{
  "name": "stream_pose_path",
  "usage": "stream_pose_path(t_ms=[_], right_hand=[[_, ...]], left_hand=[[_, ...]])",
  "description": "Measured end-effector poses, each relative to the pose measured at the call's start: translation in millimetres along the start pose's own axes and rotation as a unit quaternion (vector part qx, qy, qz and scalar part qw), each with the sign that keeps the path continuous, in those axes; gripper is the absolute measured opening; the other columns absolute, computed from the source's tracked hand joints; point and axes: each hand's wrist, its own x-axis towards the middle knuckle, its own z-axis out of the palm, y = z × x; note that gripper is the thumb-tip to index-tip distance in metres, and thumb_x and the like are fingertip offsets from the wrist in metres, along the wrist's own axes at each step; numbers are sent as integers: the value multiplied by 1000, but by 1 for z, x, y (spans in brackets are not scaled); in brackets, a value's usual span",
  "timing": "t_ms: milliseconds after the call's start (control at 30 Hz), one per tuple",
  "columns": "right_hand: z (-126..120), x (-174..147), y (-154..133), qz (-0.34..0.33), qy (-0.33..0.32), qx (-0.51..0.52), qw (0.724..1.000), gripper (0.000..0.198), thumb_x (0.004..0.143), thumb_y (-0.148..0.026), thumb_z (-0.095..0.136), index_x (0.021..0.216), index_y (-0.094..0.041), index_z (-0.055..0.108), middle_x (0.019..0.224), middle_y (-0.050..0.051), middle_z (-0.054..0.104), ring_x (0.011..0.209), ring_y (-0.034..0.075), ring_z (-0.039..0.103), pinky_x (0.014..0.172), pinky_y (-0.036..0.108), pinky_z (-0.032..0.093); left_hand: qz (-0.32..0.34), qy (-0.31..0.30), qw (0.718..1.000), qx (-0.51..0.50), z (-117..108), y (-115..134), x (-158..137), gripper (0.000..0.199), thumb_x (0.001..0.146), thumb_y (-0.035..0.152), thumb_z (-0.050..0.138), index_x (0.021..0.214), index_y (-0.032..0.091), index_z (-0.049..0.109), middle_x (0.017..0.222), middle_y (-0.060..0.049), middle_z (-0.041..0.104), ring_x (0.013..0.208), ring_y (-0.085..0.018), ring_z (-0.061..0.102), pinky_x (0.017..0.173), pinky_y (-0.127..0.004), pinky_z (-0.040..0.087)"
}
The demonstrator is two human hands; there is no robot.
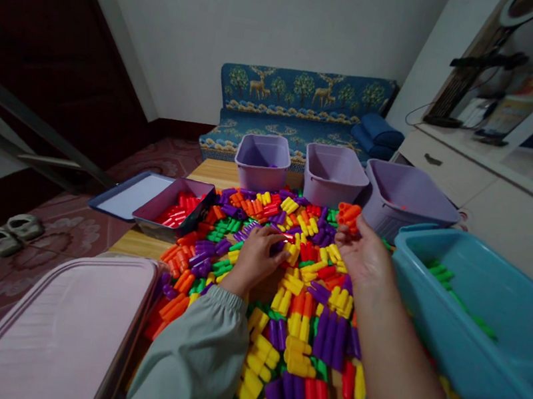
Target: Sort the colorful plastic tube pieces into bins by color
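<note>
Colourful plastic tube-shaped building pieces (pixel 330 336), in yellow, purple, red, green and orange, lie spread over the wooden table. My right hand (pixel 364 252) is raised above the pile at the right, its fingers closed around a cluster of orange tube pieces (pixel 347 216). Low over the middle of the pile, my left hand (pixel 258 255) reaches down with thumb and forefinger apart. Those fingertips are close to a red piece (pixel 291 238) and a yellow piece (pixel 292 253); whether they touch is unclear.
Three lilac bins (pixel 262 177) line the table's far side. A blue tub (pixel 473 327) holding green pieces stands right. At left are a box (pixel 168 231) with red pieces and a pink lid (pixel 58 328). A patterned sofa (pixel 302 104) stands behind.
</note>
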Motion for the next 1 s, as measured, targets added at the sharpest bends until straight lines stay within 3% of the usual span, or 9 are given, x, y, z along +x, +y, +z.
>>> stream_pose_path(t_ms=[100, 300, 600, 800, 900, 1000], right_hand=[[14, 16, -24, -22, 25, 60, 998, 17, 94, -16, 48, 79, -16, 56, 68, -1, 60, 52, 4, 54, 44, 11, 45], [33, 58, -61, -111, 98, 139, 979, 21, 95, -10, 37, 79, -18, 48, 77, -2, 54, 60, 4, 54, 51, 11, 49], [32, 81, -63, -125, 151, 92, 976, 18, 89, -8, 42, 79, -21, 48, 86, 1, 54, 80, 8, 60, 69, 19, 55], [30, 59, -50, -77, 104, -23, 991, 17, 87, -9, 45, 75, -18, 54, 83, 2, 61, 79, 8, 64, 68, 19, 53], [20, 39, -28, -70, 49, -70, 994, 10, 75, -8, 57, 78, -17, 60, 77, 2, 67, 73, 12, 66, 63, 22, 52], [3, 20, 1, -77, -24, -185, 979, 15, 68, -14, 65, 83, -17, 66, 78, 2, 70, 70, 11, 65, 60, 20, 48]], left_hand=[[-1, -7, 1000, 0, 1, -1, 0, 34, 81, 35, 69, 112, 19, 72, 115, -9, 67, 108, -26, 57, 96, -41, 45], [1, -6, 1000, -10, 2, -4, 0, 33, 81, 34, 70, 110, 18, 73, 116, -9, 66, 109, -26, 56, 99, -41, 44], [6, -3, 1000, -20, 2, -6, 0, 32, 80, 32, 71, 110, 22, 73, 114, -8, 66, 107, -26, 57, 96, -41, 44], [4, -8, 1000, -19, 2, -6, 1, 31, 81, 32, 71, 109, 20, 73, 113, -8, 67, 107, -26, 57, 96, -41, 44], [5, -5, 1000, -16, 2, -6, 2, 29, 80, 30, 71, 108, 20, 73, 112, -8, 68, 105, -26, 58, 95, -41, 45], [9, -3, 1000, -16, 2, -3, 1, 27, 80, 28, 71, 106, 20, 73, 111, -8, 68, 104, -25, 59, 93, -39, 45]])
